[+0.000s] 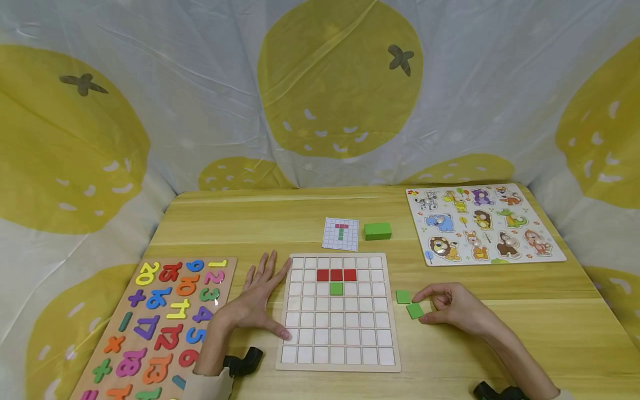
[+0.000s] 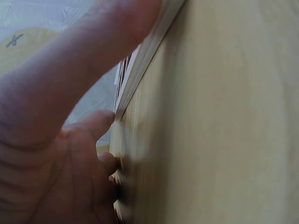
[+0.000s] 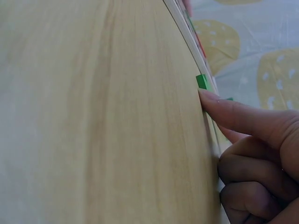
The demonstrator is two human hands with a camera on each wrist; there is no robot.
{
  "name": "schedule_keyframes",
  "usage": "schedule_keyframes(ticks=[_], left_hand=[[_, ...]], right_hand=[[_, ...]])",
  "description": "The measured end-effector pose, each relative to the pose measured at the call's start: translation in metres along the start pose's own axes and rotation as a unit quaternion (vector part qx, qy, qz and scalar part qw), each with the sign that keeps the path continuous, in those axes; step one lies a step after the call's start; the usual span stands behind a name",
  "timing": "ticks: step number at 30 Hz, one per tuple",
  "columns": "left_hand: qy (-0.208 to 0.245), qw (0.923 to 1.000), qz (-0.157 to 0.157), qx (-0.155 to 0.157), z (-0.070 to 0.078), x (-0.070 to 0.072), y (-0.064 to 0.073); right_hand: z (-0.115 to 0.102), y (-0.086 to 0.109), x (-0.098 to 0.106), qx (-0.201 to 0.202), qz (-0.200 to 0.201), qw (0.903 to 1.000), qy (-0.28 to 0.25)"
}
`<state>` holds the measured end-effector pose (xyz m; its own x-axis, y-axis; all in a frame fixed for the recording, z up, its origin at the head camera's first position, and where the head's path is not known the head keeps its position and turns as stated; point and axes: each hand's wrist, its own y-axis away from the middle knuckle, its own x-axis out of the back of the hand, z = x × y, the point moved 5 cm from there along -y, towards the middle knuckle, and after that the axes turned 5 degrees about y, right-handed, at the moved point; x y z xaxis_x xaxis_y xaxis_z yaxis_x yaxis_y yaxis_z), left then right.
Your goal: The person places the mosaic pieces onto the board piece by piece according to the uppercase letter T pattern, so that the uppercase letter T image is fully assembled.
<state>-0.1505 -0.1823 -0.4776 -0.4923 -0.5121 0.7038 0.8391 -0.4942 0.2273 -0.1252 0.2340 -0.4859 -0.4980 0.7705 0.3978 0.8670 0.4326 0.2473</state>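
A pale wooden grid board [image 1: 350, 336] lies on the table. Three red tiles [image 1: 336, 275] sit side by side in one of its upper rows, with a single green tile [image 1: 336, 288] directly below the middle one. My left hand [image 1: 252, 303] is spread along the board's left edge, thumb on its frame; the left wrist view shows the thumb [image 2: 79, 65] close up. To the right of the board, my right hand [image 1: 457, 308] pinches a loose green tile [image 1: 414, 310] between thumb and index finger, the other fingers curled. Another green tile [image 1: 402, 296] lies beside it.
Beyond the board are a small pattern card [image 1: 328, 241] and a green block [image 1: 377, 231]. A number puzzle board [image 1: 162, 311] occupies the left side, partly under my left forearm. An animal puzzle board [image 1: 492, 222] lies at the back right. Patterned cloth [image 1: 330, 166] hangs behind the table.
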Motion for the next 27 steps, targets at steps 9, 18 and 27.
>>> schedule_keyframes(ticks=[9, 18, 27], left_hand=[[-0.001, 1.0, -0.001, -0.004, 0.001, 0.0, -0.001], [0.002, 1.0, -0.003, 0.002, 0.001, 0.0, 0.001], [-0.002, 1.0, -0.004, -0.001, 0.0, 0.0, -0.001]], right_hand=[[-0.003, 0.002, 0.007, -0.011, 0.003, 0.9995, 0.028], [-0.032, -0.016, -0.01, 0.011, 0.022, 0.9997, -0.007], [-0.064, -0.054, -0.061, -0.006, 0.013, 0.9999, 0.006]])
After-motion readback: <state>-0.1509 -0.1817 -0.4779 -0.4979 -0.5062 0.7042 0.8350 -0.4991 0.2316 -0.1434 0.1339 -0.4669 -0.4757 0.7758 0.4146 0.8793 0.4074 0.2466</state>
